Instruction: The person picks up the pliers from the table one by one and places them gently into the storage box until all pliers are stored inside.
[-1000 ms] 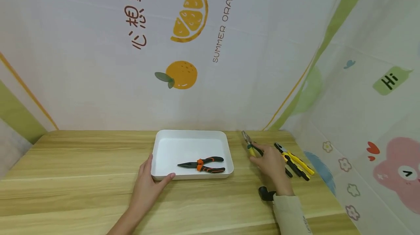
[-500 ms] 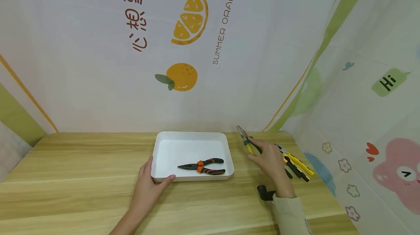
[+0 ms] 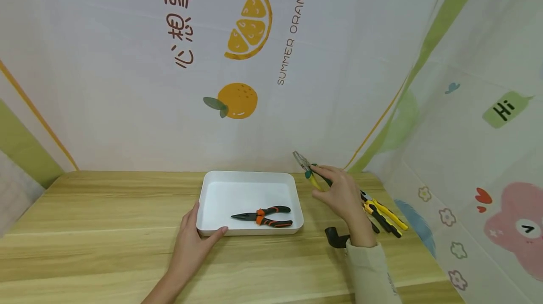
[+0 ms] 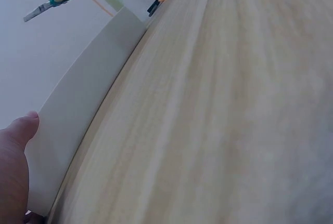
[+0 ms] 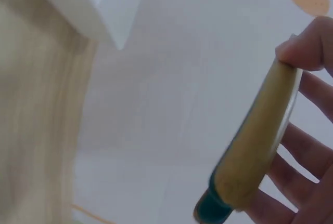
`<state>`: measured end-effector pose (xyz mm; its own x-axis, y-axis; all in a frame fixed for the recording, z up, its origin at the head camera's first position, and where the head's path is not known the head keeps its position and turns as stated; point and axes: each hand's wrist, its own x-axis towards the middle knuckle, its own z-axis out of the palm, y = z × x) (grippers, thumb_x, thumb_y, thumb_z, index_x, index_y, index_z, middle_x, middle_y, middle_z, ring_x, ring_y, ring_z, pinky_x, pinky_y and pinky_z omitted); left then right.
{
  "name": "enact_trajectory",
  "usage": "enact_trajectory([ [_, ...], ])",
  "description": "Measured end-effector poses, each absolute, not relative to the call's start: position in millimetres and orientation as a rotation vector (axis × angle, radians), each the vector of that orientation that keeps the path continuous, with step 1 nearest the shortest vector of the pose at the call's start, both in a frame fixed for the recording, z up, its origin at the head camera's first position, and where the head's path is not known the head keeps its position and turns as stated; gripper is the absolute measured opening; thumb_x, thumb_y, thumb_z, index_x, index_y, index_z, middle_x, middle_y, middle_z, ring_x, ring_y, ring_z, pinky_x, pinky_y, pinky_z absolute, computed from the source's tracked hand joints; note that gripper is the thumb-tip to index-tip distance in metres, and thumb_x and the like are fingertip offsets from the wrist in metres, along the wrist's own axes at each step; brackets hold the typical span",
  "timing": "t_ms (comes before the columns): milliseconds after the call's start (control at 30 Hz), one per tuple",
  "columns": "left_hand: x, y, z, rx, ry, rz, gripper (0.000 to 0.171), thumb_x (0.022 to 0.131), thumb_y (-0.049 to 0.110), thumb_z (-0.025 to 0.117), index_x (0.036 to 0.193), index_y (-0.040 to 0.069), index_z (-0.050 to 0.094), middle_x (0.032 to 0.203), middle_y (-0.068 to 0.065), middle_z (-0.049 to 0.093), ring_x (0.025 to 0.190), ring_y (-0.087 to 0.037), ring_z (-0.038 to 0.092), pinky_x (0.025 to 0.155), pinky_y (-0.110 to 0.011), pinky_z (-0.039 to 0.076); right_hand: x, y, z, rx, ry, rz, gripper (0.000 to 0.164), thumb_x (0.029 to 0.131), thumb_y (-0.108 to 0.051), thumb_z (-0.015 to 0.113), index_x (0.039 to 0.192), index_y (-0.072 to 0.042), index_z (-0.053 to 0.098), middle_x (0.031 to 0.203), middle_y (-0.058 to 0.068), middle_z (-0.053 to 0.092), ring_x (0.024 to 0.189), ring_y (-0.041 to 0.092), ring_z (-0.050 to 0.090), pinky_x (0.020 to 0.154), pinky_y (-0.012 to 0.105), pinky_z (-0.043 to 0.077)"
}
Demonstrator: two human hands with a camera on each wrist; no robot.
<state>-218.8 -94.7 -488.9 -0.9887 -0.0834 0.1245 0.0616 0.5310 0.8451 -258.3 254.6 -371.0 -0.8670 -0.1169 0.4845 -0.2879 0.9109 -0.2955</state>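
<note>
My left hand (image 3: pixel 191 238) grips the near left corner of a white tray (image 3: pixel 246 174), thumb on the front wall and fingers along the left side. In the tray lie long-nose pliers (image 3: pixel 259 217) with black and orange handles, nose pointing left. My right hand (image 3: pixel 341 195) holds combination pliers (image 3: pixel 308 173) with yellow and green handles, raised right of the tray with their metal nose pointing up and left. In the right wrist view, the thumb presses the end of a yellow handle (image 5: pixel 255 146) and the fingers lie behind it.
Right of my right hand, more pliers (image 3: pixel 386 214) with yellow and black handles lie on the wooden table (image 3: pixel 119 228), partly hidden by the hand. A black curved piece (image 3: pixel 335 238) sits at my right wrist. Printed cloth (image 3: pixel 297 125) hangs behind the table and on the right.
My right hand has lifted the combination pliers and carried them left toward the tray. My left hand stays on the tray corner; the long-nose pliers lie as before.
</note>
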Motion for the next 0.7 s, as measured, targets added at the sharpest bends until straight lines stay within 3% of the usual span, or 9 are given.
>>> enact_trajectory([
  [100, -218.5, -95.4, -489.0, 0.020, -2.616, -1.452, 0.111, 0.082, 0.049, 0.082, 0.160, 0.001, 0.020, 0.158, -0.025, 0.032, 0.145, -0.045, 0.036, 0.117, -0.062, 0.034, -260.5, 248.9, -367.9, 0.302, -2.587, 0.546, 0.056, 0.077, -0.019, 0.080, 0.132, -0.024, 0.070, 0.136, 0.009, 0.067, 0.120, 0.037, 0.064, 0.055, 0.032, 0.047],
  [233, -217.4, -98.4, -487.5, 0.023, -2.608, -1.463, 0.111, 0.083, 0.049, 0.081, 0.161, 0.001, 0.018, 0.159, -0.025, 0.031, 0.146, -0.044, 0.035, 0.118, -0.060, 0.032, -266.0, 239.9, -363.7, 0.369, -2.507, 0.600, 0.054, 0.077, -0.017, 0.081, 0.130, -0.022, 0.071, 0.133, 0.010, 0.069, 0.120, 0.036, 0.065, 0.076, 0.045, 0.057],
  [600, -218.6, -99.6, -487.1, 0.027, -2.612, -1.430, 0.111, 0.082, 0.048, 0.082, 0.160, 0.000, 0.019, 0.157, -0.026, 0.033, 0.145, -0.045, 0.037, 0.118, -0.061, 0.033, -280.3, 217.7, -369.3, 0.561, -2.496, 0.677, 0.052, 0.079, -0.015, 0.083, 0.130, -0.020, 0.071, 0.133, 0.010, 0.069, 0.123, 0.032, 0.064, 0.095, 0.053, 0.056],
  [700, -219.6, -95.2, -489.5, 0.014, -2.612, -1.429, 0.111, 0.081, 0.049, 0.082, 0.160, 0.000, 0.020, 0.157, -0.026, 0.033, 0.144, -0.045, 0.038, 0.118, -0.061, 0.034, -281.4, 217.7, -372.4, 0.599, -2.518, 0.639, 0.053, 0.078, -0.014, 0.084, 0.129, -0.019, 0.071, 0.132, 0.008, 0.069, 0.121, 0.031, 0.064, 0.091, 0.051, 0.057],
])
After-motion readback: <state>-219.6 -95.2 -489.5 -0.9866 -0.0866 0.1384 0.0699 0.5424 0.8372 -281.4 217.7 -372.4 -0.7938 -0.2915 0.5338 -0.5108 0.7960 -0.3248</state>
